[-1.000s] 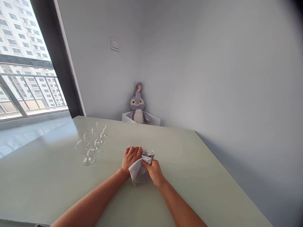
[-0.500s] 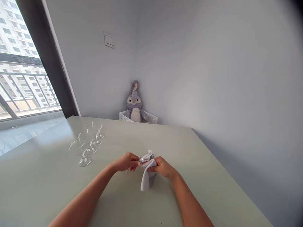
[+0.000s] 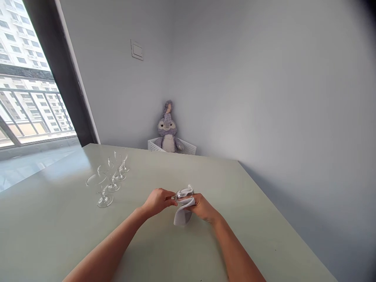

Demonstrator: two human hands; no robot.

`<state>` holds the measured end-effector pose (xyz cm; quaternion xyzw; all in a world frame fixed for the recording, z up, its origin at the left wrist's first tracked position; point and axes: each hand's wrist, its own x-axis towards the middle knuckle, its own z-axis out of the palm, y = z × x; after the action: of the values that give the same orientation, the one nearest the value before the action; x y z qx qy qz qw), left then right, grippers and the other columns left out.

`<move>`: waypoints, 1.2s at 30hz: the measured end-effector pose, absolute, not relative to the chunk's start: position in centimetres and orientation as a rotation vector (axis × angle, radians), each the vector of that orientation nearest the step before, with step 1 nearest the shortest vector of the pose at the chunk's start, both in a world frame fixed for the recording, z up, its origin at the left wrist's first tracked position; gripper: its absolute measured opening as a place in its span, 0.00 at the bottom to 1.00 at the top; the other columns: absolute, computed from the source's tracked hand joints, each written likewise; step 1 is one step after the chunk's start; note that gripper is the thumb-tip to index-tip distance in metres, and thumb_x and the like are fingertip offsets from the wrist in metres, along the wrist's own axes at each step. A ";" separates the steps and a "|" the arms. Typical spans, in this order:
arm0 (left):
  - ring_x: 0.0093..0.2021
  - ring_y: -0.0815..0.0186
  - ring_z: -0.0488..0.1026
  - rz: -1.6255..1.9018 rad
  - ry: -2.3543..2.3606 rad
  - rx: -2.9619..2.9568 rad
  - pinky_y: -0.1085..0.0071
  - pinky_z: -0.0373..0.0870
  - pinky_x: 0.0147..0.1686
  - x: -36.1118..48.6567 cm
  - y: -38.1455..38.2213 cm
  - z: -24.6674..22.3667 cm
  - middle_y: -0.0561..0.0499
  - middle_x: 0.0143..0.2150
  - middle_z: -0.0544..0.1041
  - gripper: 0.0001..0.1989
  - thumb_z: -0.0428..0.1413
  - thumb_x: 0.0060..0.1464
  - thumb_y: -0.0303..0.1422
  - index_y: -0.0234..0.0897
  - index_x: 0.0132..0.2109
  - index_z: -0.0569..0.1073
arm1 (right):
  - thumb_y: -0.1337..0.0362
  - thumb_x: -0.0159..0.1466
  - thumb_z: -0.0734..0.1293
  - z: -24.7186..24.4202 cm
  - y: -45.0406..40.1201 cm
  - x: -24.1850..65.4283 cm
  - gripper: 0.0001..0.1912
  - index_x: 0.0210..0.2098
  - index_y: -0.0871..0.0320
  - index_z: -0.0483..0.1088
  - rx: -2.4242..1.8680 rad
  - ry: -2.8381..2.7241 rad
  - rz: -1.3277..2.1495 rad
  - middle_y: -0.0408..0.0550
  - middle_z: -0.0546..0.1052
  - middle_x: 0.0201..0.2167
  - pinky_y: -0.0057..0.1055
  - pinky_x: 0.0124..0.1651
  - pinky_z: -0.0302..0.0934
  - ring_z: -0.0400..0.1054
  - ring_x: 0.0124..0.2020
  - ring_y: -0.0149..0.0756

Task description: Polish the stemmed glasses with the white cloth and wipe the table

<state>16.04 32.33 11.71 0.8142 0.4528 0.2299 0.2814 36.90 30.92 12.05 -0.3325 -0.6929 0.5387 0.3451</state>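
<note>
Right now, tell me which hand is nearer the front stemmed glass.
Left. The left hand is to the right of the front stemmed glass, and the right hand is farther right, on the far side of the white cloth.

Four coupe glasses point(image 3: 101, 192) in a row on the table point(image 3: 147, 243), left of your left hand point(image 3: 158, 201); cloth point(image 3: 182, 215) against your right hand point(image 3: 202, 207). Plush rabbit point(image 3: 166, 133) in a basket point(image 3: 155, 146) beyond the far edge; window point(image 3: 29, 78) on your left.
</note>
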 end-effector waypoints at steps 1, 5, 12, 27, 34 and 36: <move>0.22 0.72 0.60 0.557 1.143 2.040 0.74 0.56 0.25 16.0 32.3 11.7 0.55 0.19 0.65 0.19 0.50 0.48 0.49 0.37 0.24 0.69 | 0.64 0.53 0.67 12.2 31.0 36.9 0.08 0.33 0.56 0.76 -0.839 -1.821 1.359 0.45 0.76 0.33 0.37 0.45 0.59 0.67 0.40 0.40; 0.20 0.73 0.56 0.470 0.954 1.640 0.75 0.56 0.22 16.4 32.3 11.5 0.56 0.18 0.61 0.23 0.50 0.45 0.52 0.34 0.23 0.66 | 0.71 0.51 0.65 12.1 32.3 38.0 0.10 0.30 0.53 0.76 -0.848 -1.764 1.144 0.43 0.77 0.31 0.40 0.48 0.57 0.68 0.40 0.40; 0.21 0.73 0.59 0.775 1.268 1.517 0.76 0.56 0.23 15.9 33.7 10.0 0.55 0.22 0.63 0.18 0.47 0.49 0.46 0.35 0.26 0.65 | 0.68 0.55 0.63 12.4 32.0 39.8 0.15 0.40 0.48 0.74 -0.982 -1.656 0.660 0.42 0.73 0.46 0.44 0.56 0.47 0.62 0.50 0.44; 0.27 0.64 0.68 0.725 1.379 2.723 0.70 0.58 0.30 18.0 31.4 9.2 0.49 0.25 0.72 0.13 0.42 0.54 0.26 0.38 0.40 0.69 | 0.46 0.58 0.58 10.7 33.8 35.4 0.22 0.27 0.56 0.73 -1.189 -1.655 0.655 0.48 0.74 0.26 0.33 0.35 0.58 0.66 0.30 0.38; 0.27 0.68 0.67 0.890 1.461 2.433 0.74 0.57 0.27 19.3 31.3 8.1 0.50 0.26 0.71 0.11 0.42 0.53 0.25 0.37 0.30 0.67 | 0.44 0.58 0.57 9.3 33.8 34.1 0.25 0.33 0.58 0.71 -0.911 -0.774 1.191 0.49 0.74 0.27 0.30 0.29 0.60 0.67 0.29 0.38; 0.25 0.69 0.65 0.929 1.511 2.327 0.74 0.56 0.25 19.6 31.3 7.8 0.51 0.24 0.70 0.11 0.42 0.52 0.24 0.37 0.29 0.66 | 0.44 0.58 0.57 8.9 33.2 33.4 0.24 0.35 0.57 0.70 -0.890 -0.703 1.212 0.49 0.75 0.31 0.31 0.30 0.60 0.67 0.32 0.38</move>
<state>19.63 31.26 7.81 0.7907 0.5133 0.3157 0.1075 33.40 33.15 8.91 -0.3958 -0.3125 0.5386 0.6750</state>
